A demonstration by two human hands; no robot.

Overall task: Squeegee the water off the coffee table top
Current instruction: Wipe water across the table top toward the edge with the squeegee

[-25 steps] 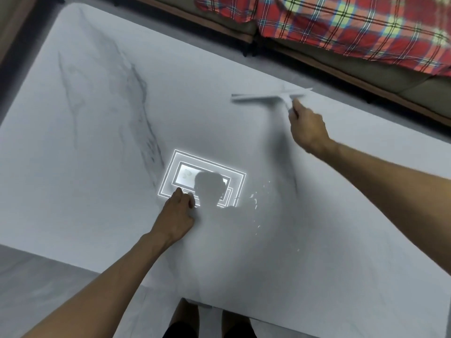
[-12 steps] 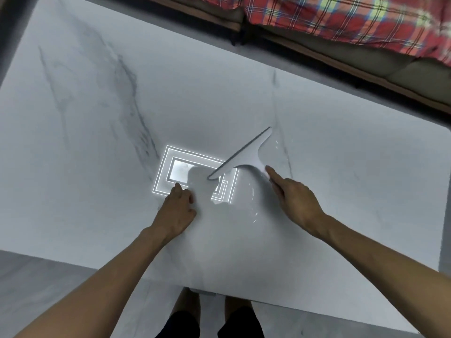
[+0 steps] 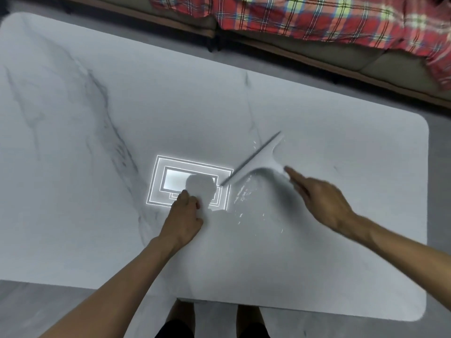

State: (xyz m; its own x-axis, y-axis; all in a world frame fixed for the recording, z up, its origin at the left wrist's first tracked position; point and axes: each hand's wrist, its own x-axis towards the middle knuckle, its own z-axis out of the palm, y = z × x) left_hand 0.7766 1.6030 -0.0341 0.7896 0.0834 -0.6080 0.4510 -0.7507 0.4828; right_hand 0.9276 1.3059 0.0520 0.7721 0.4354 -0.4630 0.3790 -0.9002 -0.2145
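Note:
A white marble coffee table top (image 3: pixel 97 191) fills the view. My right hand (image 3: pixel 322 198) grips the handle of a white squeegee (image 3: pixel 258 159), whose blade lies slanted on the table right of centre, running from lower left to upper right. Glinting water drops (image 3: pixel 244 193) are scattered just below the blade. My left hand (image 3: pixel 185 215) rests as a loose fist on the table, left of the water, holding nothing. A bright rectangular ceiling-light reflection (image 3: pixel 190 181) shines on the surface beside it.
A sofa with a red plaid blanket (image 3: pixel 317 18) runs along the far side of the table. A narrow strip of grey floor (image 3: pixel 341 98) separates them. My legs (image 3: pixel 214 320) stand at the table's near edge. The table's right edge is rounded.
The squeegee was drawn from the far edge toward me to mid-table. Since half a second ago it has shifted slightly right, with more water drops showing below the blade. My left hand stayed put.

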